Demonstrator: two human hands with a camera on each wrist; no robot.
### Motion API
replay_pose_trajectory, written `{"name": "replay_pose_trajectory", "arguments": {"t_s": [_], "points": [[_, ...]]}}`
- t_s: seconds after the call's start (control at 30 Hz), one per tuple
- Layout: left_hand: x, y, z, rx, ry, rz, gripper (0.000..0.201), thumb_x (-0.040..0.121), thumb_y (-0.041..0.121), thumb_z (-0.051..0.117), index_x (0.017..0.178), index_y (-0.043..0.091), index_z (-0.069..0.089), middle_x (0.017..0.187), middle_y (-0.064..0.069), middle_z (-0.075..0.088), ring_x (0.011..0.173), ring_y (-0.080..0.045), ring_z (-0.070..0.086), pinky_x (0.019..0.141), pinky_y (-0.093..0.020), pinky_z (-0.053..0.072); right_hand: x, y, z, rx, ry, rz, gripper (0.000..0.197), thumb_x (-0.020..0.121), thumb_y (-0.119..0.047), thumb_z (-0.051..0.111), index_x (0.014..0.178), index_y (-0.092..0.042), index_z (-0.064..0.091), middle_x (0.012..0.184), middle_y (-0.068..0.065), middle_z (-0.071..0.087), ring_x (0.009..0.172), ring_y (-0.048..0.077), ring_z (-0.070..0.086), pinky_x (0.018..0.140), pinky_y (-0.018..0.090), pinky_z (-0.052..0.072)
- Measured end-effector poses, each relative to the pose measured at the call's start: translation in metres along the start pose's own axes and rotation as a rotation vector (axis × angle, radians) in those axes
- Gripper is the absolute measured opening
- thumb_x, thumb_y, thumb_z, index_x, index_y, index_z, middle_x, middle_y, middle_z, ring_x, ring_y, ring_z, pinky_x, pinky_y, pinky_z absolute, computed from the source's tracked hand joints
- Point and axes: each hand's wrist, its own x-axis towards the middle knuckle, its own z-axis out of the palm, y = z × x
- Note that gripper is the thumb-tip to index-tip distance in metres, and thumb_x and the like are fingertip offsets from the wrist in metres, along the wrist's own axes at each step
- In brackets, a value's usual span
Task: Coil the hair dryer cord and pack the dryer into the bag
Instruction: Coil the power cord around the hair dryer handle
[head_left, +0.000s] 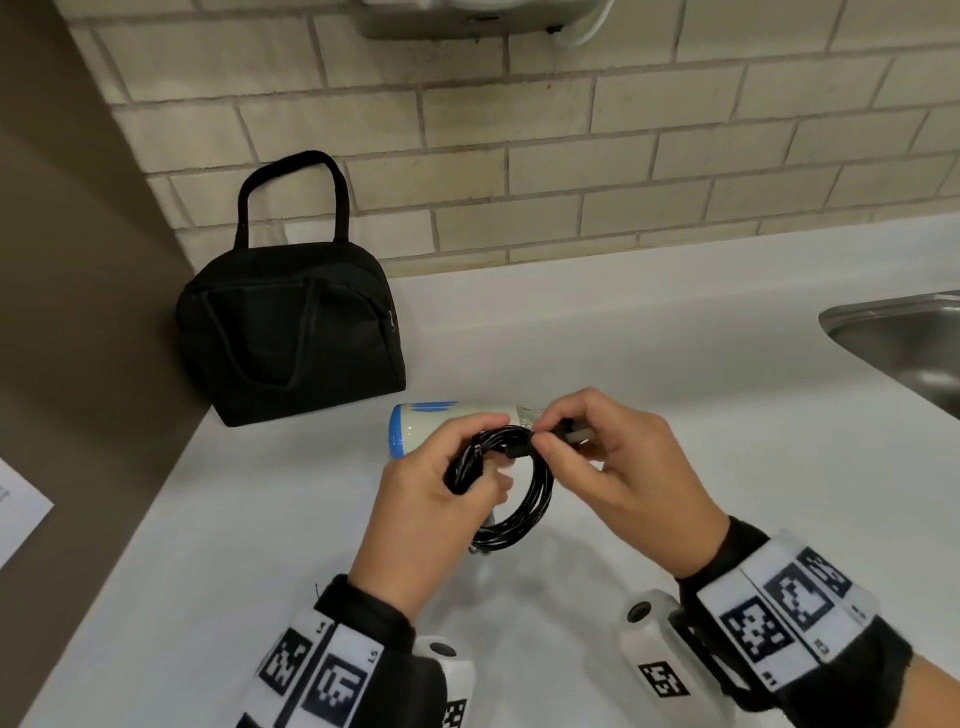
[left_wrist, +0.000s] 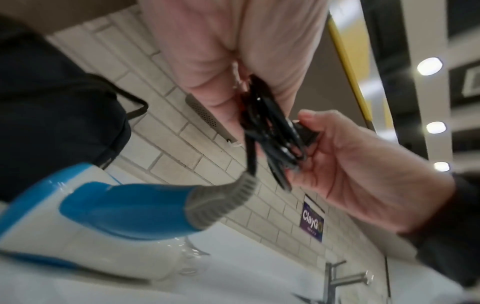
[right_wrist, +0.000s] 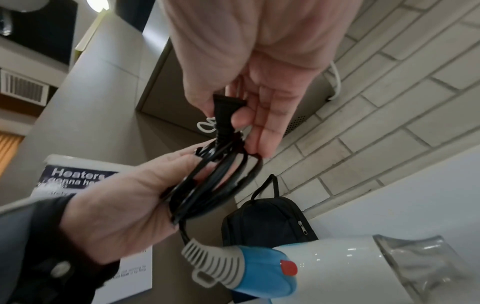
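Note:
A white and blue hair dryer (head_left: 441, 423) (left_wrist: 109, 222) (right_wrist: 311, 265) lies on its side on the white counter (head_left: 623, 338), behind my hands. Its black cord (head_left: 519, 493) (left_wrist: 270, 131) (right_wrist: 207, 191) is wound into a coil of several loops. My left hand (head_left: 441, 499) (right_wrist: 122, 207) grips the coil at its left side. My right hand (head_left: 597, 457) (left_wrist: 345, 164) pinches the black plug (head_left: 574, 434) (right_wrist: 224, 111) at the coil's top. The black bag (head_left: 291, 327) (right_wrist: 270, 222) stands upright at the back left, by the wall, its zip closed as far as I can see.
A steel sink (head_left: 904, 343) is set in the counter at the right. A tiled wall (head_left: 571, 156) runs behind. A wall-mounted unit (head_left: 478, 15) hangs above. A brown side wall (head_left: 78, 312) borders the counter on the left, with a paper sheet (head_left: 15, 509) beside it.

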Motion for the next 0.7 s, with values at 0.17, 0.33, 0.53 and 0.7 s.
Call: {"name": "replay_pose_trajectory", "arguments": {"t_s": [0.17,0.33,0.53,0.7], "points": [[-0.003,-0.007,-0.003,0.102,-0.048,-0.001,0.052,0.077,-0.008,0.052,0.079,0.043,0.061,0.069,0.003,0.063,0.056,-0.004,0.06,0.062,-0.018,0.055,-0.001,0.001,0.0,0.038,0.017,0.035,0.008,0.076,-0.041,0.048,0.071,-0.033,0.05,0.054,-0.002,0.059,0.052,0.015,0.057,0.048,0.006,0.035],[-0.006,-0.018,-0.006,0.158,-0.039,-0.053,0.028,0.077,-0.004,0.056,0.08,0.024,0.06,0.065,0.004,0.059,0.051,0.001,0.054,0.054,-0.007,0.041,-0.008,0.004,-0.003,0.044,0.024,0.102,0.015,0.074,-0.045,0.047,0.068,-0.032,0.051,0.051,0.0,0.062,0.048,0.016,0.057,0.048,0.01,0.038],[-0.01,-0.023,-0.007,0.135,-0.123,-0.173,0.022,0.077,-0.002,0.054,0.066,0.015,0.06,0.064,0.002,0.059,0.046,0.004,0.054,0.05,-0.007,0.04,-0.012,0.01,-0.006,0.113,0.031,0.272,0.017,0.077,-0.04,0.058,0.065,-0.029,0.057,0.05,-0.006,0.062,0.05,0.014,0.061,0.06,0.032,0.053],[-0.008,-0.023,-0.001,0.003,-0.11,-0.245,0.017,0.079,-0.002,0.056,0.075,0.013,0.064,0.066,0.007,0.066,0.049,0.002,0.06,0.047,-0.015,0.048,0.0,0.009,-0.006,0.291,0.047,0.468,0.023,0.075,-0.036,0.059,0.064,-0.016,0.058,0.049,-0.009,0.063,0.041,0.01,0.054,0.056,0.034,0.059]]}}
